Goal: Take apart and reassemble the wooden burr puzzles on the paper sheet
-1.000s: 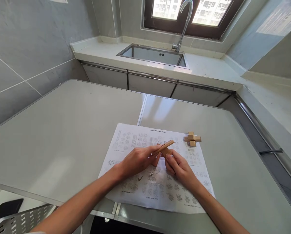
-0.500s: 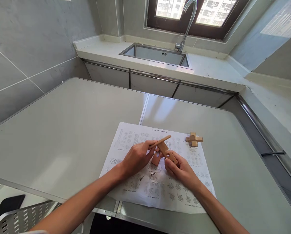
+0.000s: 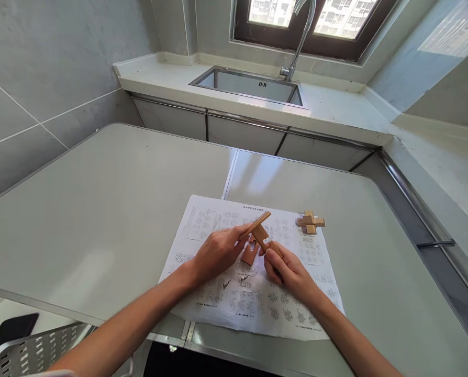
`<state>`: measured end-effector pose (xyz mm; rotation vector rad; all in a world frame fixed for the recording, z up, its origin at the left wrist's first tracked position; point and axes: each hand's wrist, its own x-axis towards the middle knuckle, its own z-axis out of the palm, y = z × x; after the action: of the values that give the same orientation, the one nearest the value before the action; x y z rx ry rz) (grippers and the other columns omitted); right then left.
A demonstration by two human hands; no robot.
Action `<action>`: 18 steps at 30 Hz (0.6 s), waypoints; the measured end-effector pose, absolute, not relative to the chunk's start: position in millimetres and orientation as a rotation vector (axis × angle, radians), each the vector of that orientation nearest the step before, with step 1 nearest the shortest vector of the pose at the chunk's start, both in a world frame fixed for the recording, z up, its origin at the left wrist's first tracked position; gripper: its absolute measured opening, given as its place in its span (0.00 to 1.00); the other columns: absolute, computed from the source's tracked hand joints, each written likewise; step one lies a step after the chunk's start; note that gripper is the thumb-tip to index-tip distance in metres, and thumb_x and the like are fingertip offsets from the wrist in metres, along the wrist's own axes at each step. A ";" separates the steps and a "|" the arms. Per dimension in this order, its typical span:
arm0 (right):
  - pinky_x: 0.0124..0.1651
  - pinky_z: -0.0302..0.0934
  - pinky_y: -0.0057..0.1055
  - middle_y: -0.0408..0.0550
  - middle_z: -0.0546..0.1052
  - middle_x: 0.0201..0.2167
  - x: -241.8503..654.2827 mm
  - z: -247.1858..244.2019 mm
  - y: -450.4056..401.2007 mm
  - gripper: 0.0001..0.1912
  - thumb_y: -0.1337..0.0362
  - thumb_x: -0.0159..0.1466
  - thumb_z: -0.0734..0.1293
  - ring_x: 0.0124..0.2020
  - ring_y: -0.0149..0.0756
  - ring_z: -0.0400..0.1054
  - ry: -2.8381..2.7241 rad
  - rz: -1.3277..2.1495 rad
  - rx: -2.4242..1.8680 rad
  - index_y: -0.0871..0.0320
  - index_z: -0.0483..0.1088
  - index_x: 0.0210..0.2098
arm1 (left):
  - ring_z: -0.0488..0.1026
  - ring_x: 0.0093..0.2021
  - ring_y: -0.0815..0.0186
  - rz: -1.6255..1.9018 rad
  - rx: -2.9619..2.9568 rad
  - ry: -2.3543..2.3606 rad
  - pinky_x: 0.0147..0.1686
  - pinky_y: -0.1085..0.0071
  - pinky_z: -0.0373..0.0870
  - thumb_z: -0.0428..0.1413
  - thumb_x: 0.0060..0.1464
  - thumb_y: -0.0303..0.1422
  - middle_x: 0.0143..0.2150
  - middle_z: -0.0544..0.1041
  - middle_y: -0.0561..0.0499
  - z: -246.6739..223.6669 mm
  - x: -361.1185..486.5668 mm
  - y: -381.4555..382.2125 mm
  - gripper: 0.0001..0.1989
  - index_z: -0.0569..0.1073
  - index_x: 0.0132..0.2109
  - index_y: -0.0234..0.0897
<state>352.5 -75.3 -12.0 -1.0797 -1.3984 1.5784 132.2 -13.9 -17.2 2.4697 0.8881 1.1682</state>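
Observation:
My left hand [image 3: 218, 252] is closed on a flat wooden puzzle piece [image 3: 263, 220], which slants up and to the right. My right hand [image 3: 290, 268] grips the near end of a second notched wooden piece [image 3: 260, 235]. Its far end meets the underside of the first piece; whether the two interlock I cannot tell. Below them a reddish-brown slotted wooden piece [image 3: 250, 254] lies on the printed sheet [image 3: 206, 222], partly covered by the held pieces. A cross-shaped wooden assembly [image 3: 310, 222] rests at the sheet's upper right edge.
The sheet lies on a pale folding table [image 3: 112, 209] with a seam across it. Beyond stands a counter with a sink [image 3: 253, 86] and a tall faucet [image 3: 302, 39]. A perforated chair [image 3: 41, 348] and a dark flat object [image 3: 10, 334] are at lower left.
The piece in my right hand has turned, so its broad notched face shows less and its edge more. The left-hand piece has tilted slightly steeper. The whole view has shifted a little.

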 end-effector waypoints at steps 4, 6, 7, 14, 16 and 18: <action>0.26 0.46 0.31 0.33 0.60 0.18 358.0 -11.8 -74.4 0.20 0.47 0.78 0.59 0.20 0.28 0.46 -1.387 1.641 -1.045 0.53 0.60 0.35 | 0.87 0.42 0.63 1.139 2.443 0.790 0.42 0.66 0.85 0.52 0.73 0.29 0.46 0.86 0.47 -16.8 129.1 -9.9 0.18 0.65 0.66 0.39; 0.25 0.44 0.30 0.32 0.59 0.18 360.0 -12.1 -74.1 0.21 0.47 0.77 0.60 0.20 0.28 0.44 -1.356 1.704 -1.028 0.53 0.59 0.34 | 0.86 0.42 0.64 1.123 2.431 0.734 0.43 0.66 0.85 0.52 0.73 0.29 0.47 0.86 0.47 -16.2 128.2 -8.5 0.19 0.64 0.67 0.40; 0.25 0.44 0.30 0.32 0.58 0.18 360.3 -12.2 -74.1 0.20 0.46 0.77 0.60 0.19 0.27 0.43 -1.339 1.727 -1.025 0.53 0.59 0.35 | 0.86 0.43 0.64 1.117 2.430 0.719 0.42 0.67 0.85 0.52 0.73 0.29 0.48 0.86 0.47 -16.2 128.1 -8.2 0.19 0.64 0.68 0.40; 0.25 0.45 0.31 0.33 0.60 0.18 351.3 -10.4 -78.0 0.19 0.46 0.78 0.59 0.20 0.28 0.46 -1.381 1.576 -1.107 0.55 0.65 0.41 | 0.87 0.44 0.61 1.130 2.449 0.825 0.40 0.66 0.85 0.52 0.74 0.30 0.49 0.86 0.44 -24.3 129.5 -10.6 0.18 0.64 0.67 0.39; 0.25 0.45 0.30 0.33 0.60 0.18 350.8 -10.1 -78.2 0.20 0.46 0.78 0.59 0.20 0.28 0.46 -1.374 1.585 -1.102 0.55 0.64 0.39 | 0.86 0.44 0.62 1.125 2.448 0.779 0.42 0.65 0.85 0.53 0.73 0.29 0.49 0.86 0.45 -25.9 129.4 -10.3 0.20 0.63 0.69 0.39; 0.24 0.43 0.30 0.32 0.58 0.18 352.1 -10.4 -77.2 0.20 0.46 0.77 0.60 0.19 0.27 0.44 -1.335 1.642 -1.070 0.54 0.63 0.38 | 0.86 0.46 0.63 1.119 2.440 0.703 0.44 0.65 0.85 0.52 0.73 0.28 0.50 0.86 0.45 -25.8 129.0 -9.4 0.23 0.61 0.71 0.40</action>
<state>352.1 -77.2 -10.4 -1.0703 -1.3348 1.6420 129.0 -9.4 -25.8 2.4398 0.7033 1.1194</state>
